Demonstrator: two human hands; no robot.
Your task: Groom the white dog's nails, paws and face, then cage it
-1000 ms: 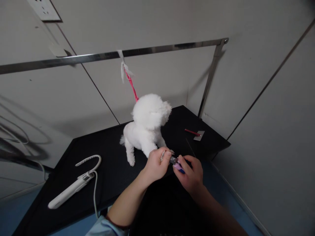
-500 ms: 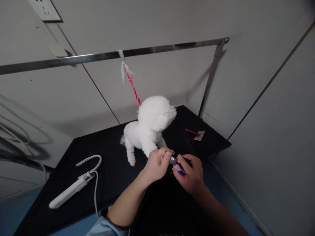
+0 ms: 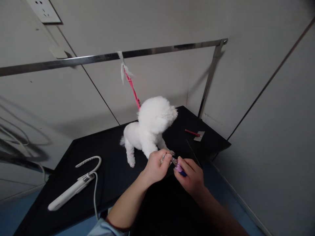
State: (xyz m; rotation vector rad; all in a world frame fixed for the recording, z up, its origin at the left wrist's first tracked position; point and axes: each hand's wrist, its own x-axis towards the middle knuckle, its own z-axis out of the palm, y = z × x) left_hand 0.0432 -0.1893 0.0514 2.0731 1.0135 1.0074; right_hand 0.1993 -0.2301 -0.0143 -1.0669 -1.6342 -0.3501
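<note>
Two hands: left hand (image 3: pixel 157 166) closed about the front paw (image 3: pixel 162 158) of a white dog (image 3: pixel 155 117); right hand (image 3: pixel 190 174) gripping purple-handled clippers (image 3: pixel 179 167), tip just beside the paw. Work seems under way; nails done or left, not tellable. Black tabletop (image 3: pixel 105 144) under the dog: corded white appliance (image 3: pixel 70 192), red-handled brush (image 3: pixel 193 132); blue floor (image 3: pixel 227 190) below. Metal rail (image 3: pixel 98 58) beyond, pink lead (image 3: pixel 132 86) hung from it; pale wall (image 3: pixel 258 82), one socket (image 3: pixel 44 11).

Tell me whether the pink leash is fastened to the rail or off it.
Fastened: a knotted white strip ties the pink leash to the metal rail above the white dog.
</note>
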